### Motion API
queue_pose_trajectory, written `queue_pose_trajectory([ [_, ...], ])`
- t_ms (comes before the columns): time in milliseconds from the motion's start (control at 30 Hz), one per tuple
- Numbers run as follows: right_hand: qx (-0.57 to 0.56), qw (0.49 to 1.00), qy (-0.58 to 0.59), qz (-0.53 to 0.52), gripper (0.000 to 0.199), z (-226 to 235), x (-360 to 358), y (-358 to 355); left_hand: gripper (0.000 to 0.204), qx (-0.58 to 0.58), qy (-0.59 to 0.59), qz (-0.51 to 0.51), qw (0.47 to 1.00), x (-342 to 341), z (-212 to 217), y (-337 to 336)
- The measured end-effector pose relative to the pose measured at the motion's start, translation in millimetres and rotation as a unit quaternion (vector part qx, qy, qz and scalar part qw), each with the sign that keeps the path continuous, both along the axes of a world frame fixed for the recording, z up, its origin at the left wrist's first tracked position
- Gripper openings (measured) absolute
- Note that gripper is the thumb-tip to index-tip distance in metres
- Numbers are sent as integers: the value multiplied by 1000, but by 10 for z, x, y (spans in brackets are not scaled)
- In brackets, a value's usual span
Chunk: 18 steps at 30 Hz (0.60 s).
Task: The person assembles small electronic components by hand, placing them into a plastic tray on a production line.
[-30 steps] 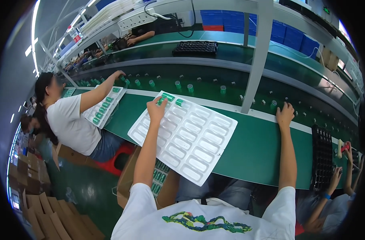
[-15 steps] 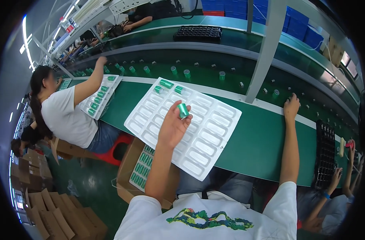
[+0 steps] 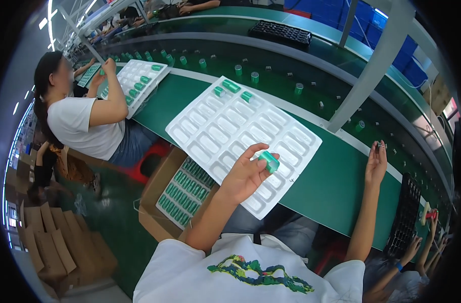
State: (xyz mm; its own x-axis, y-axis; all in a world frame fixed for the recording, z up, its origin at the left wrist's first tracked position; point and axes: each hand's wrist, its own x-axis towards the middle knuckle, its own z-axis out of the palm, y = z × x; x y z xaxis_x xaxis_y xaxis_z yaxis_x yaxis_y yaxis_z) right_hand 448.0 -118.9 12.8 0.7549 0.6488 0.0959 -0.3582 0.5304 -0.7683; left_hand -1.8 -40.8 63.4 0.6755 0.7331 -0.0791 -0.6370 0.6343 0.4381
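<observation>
My left hand (image 3: 243, 179) is closed around a short green cylinder (image 3: 269, 161) with an open end, held above the near part of a white moulded tray (image 3: 314, 139). In the tray's far left corner lie three similar green cylinders (image 3: 231, 86); the other pockets in view hold nothing. My right hand (image 3: 376, 166) is raised at the near edge of the conveyor belt, fingers pinched on a small metallic piece (image 3: 380, 145) whose kind I cannot make out.
Green cylinders (image 3: 299, 89) and small metal pieces ride the green belt. A grey post (image 3: 367, 76) rises beyond my tray. A black tray (image 3: 405, 214) lies at right near another person's hands. At left, a co-worker (image 3: 89, 111) fills a tray; below, a cardboard box (image 3: 148, 214) holds packed cylinders.
My left hand has moved right and nearer with the green cylinder, turning it. My right hand has turned fingers-up, a small piece at its fingertips. The co-worker's arm has drawn back from the belt.
</observation>
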Motion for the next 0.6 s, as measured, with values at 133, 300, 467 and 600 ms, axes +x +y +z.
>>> queue_pose_trajectory([
  [133,138,947,211,196,39,460,-980,-253,37,-36,33,-3,999,-5,102,-222],
  [300,1,936,249,249,48,711,-2125,-358,30,-74,18,4,997,226,23,-401],
  [467,-123,956,-190,185,56,684,-2619,-401,28,-78,44,39,995,303,-4,-506],
  [600,-118,901,-381,171,40,672,-2678,-339,29,-48,59,68,995,211,-4,-528],
])
